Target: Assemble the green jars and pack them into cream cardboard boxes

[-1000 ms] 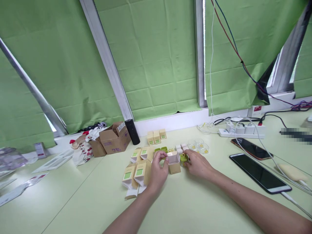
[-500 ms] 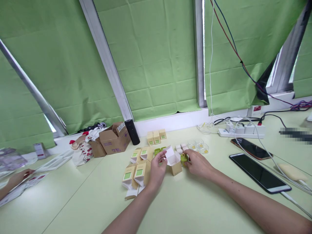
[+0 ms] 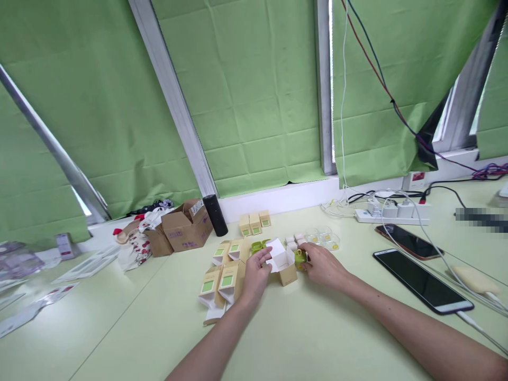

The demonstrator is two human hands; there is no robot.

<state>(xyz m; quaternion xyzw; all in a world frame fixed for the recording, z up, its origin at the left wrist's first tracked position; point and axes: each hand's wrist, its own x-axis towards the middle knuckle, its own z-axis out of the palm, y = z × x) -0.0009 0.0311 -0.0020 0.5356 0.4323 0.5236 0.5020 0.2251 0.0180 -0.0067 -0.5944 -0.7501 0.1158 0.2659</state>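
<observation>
In the middle of the head view, my left hand [image 3: 257, 275] pinches the raised white flap of a small cardboard box [image 3: 288, 275], which stands open with its white inside showing. My right hand [image 3: 323, 267] is closed on a small yellow-green object [image 3: 300, 257] with a loop on top, just right of the box; its exact kind is unclear. Behind the box lie green pieces [image 3: 259, 245], partly hidden by the flap, and several small white pieces [image 3: 293, 242]. Clear plastic cups with yellow centres [image 3: 323, 239] sit beyond my right hand.
Several tan boxes with green labels [image 3: 231, 280] stand left of my left hand, with more [image 3: 254, 224] farther back. A brown carton [image 3: 187, 226] and black cylinder [image 3: 215, 215] are behind. At right lie phones [image 3: 423, 280], cables and a power strip [image 3: 392, 214].
The other person's hand at the far left has gone out of view. My two hands and the open box have shifted only very slightly.
</observation>
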